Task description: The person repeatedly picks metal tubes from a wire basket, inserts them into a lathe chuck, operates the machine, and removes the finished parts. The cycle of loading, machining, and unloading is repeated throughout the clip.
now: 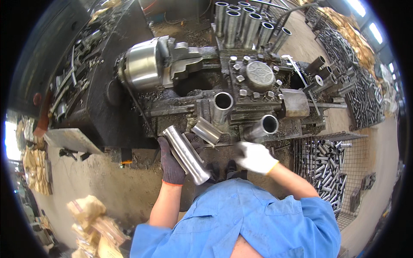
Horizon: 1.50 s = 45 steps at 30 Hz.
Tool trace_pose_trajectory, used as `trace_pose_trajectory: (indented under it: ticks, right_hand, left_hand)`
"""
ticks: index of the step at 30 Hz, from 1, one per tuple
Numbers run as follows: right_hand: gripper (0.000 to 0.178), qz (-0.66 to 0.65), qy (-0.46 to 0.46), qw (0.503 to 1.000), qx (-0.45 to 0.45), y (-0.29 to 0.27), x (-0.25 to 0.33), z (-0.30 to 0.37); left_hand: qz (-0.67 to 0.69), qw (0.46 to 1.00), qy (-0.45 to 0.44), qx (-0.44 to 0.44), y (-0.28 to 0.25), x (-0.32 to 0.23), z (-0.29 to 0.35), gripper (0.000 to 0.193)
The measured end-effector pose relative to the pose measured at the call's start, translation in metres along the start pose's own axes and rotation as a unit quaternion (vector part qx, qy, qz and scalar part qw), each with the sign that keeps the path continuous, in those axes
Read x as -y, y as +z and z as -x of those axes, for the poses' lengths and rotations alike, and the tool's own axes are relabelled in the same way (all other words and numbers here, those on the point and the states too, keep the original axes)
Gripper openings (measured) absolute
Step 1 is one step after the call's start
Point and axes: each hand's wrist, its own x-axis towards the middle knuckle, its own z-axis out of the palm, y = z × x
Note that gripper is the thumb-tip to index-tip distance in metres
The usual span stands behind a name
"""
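My left hand [172, 165], in a dark glove with an orange cuff, is closed around a shiny metal sleeve [186, 155]. The sleeve slants toward my body, and a lengthwise edge runs along its side. Just beyond it, a curved half-shell [206, 131] rests at the lathe's front edge. My right hand [254, 157], in a white glove with a darkened fingertip area, hovers right of the sleeve, apart from it. Motion smears its fingers. Closest to it is a tilted metal tube [263, 127]; another tube [223, 105] stands upright farther left.
The lathe's chuck [146, 64] and round-topped tool post [260, 75] lie ahead. Several upright tubes [231, 28] stand at the back. A caliper [301, 77] lies on the right. A wire basket [352, 172] holds short metal tubes. Paper-wrapped bundles [88, 210] sit at lower left.
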Motion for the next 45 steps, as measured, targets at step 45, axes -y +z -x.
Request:
trace_pose_trajectory:
  ticks: [45]
  right_hand:
    - [0.089,0.163,-0.114,0.967,0.16,-0.21,0.017,-0.323]
  left_hand:
    - [-0.131,0.806,0.372,-0.441,-0.203,-0.059,0.056,0.04]
